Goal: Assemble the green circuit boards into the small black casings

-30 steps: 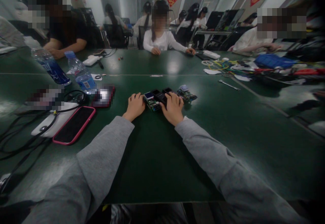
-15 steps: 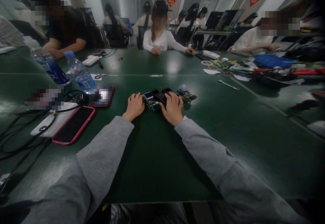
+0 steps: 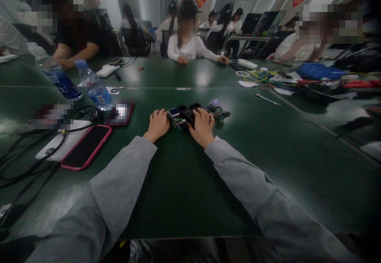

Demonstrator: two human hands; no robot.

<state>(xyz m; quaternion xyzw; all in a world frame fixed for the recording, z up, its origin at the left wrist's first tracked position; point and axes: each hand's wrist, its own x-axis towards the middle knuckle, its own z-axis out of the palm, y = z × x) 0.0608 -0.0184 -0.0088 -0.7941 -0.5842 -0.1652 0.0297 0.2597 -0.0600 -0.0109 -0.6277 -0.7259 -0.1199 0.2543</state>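
Observation:
My left hand (image 3: pixel 158 125) rests on the green table, its bent fingers slightly apart. The fingertips are at the left edge of a small circuit board (image 3: pixel 177 120) with a little screen, and nothing shows in the palm. Right of that board lie a black box (image 3: pixel 186 113) and another dark box (image 3: pixel 195 106). My right hand (image 3: pixel 202 128) is closed over the near end of the black box, thumb on its left side and fingers over the right; part of the box is hidden. Just beyond the right fingers sits a second circuit board (image 3: pixel 218 111) with a screen.
At left are a pink-edged phone (image 3: pixel 86 147), a white power bank (image 3: pixel 64 140), black cables, another phone (image 3: pixel 120 113) and two bottles (image 3: pixel 97 90). A wrench (image 3: pixel 268 99) lies at right, near a tangle of wires (image 3: pixel 268 76). People sit across the table.
My hands and the boards stay in the same place; the right thumb shifts very slightly. Across the table, the person at right has moved their head and arms.

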